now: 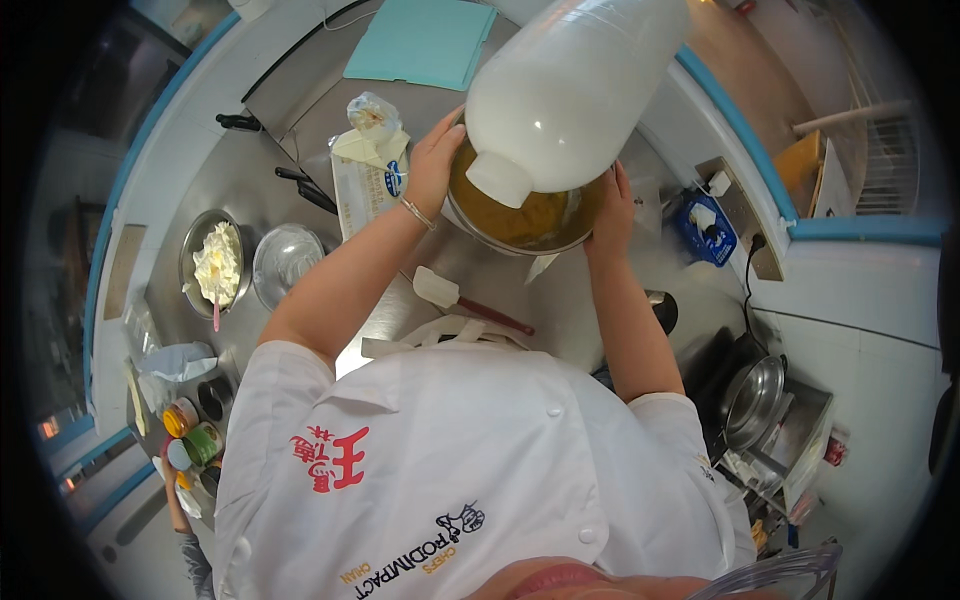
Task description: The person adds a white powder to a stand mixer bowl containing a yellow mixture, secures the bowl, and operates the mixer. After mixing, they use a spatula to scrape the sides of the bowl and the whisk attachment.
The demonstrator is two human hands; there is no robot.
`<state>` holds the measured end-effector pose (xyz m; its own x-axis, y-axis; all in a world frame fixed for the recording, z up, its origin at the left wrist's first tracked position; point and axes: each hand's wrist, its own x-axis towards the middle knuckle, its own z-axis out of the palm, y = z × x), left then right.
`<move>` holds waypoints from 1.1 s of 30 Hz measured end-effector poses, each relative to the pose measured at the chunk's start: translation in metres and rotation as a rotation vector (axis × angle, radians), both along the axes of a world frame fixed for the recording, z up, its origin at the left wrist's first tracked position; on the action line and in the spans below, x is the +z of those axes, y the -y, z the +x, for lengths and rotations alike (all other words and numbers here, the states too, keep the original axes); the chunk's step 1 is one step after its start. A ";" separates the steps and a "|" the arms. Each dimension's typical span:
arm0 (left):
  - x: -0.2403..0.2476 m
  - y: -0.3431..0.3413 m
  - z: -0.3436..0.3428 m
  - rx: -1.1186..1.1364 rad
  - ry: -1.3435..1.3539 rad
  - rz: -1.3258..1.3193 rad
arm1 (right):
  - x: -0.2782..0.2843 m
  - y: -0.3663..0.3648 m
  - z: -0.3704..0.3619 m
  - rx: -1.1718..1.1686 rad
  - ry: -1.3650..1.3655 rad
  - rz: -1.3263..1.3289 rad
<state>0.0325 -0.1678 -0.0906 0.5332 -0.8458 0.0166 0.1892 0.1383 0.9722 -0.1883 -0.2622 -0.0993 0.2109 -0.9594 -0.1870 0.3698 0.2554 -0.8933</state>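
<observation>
My left hand (435,165) and my right hand (612,210) grip opposite sides of a round metal mixing bowl (515,248). Inside it is a yellow-brown mixture (530,217), partly covered from sight. Over the bowl hangs the rounded white head of what looks like a stand mixer (570,100), its short white collar above the mixture. Whether a tool is attached below cannot be made out. A spatula (437,288) with a white blade and dark red handle lies on the metal worktop near me.
At left stand a metal bowl of pale creamy chunks (217,262) and a clear bowl (285,262). An opened carton (358,185), black-handled knives (308,188) and a teal board (420,42) lie farther off. Jars (203,442) and another person's arm (177,505) are lower left; a pan (752,400) right.
</observation>
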 end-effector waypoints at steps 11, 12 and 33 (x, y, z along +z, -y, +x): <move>-0.003 -0.005 -0.004 0.052 0.063 0.021 | -0.016 0.006 -0.007 0.065 0.079 -0.070; -0.002 -0.006 -0.003 0.052 0.076 0.016 | -0.013 0.004 -0.006 0.068 0.087 -0.068; 0.000 -0.007 -0.007 0.083 -0.004 0.060 | 0.002 0.003 -0.005 0.115 0.128 -0.023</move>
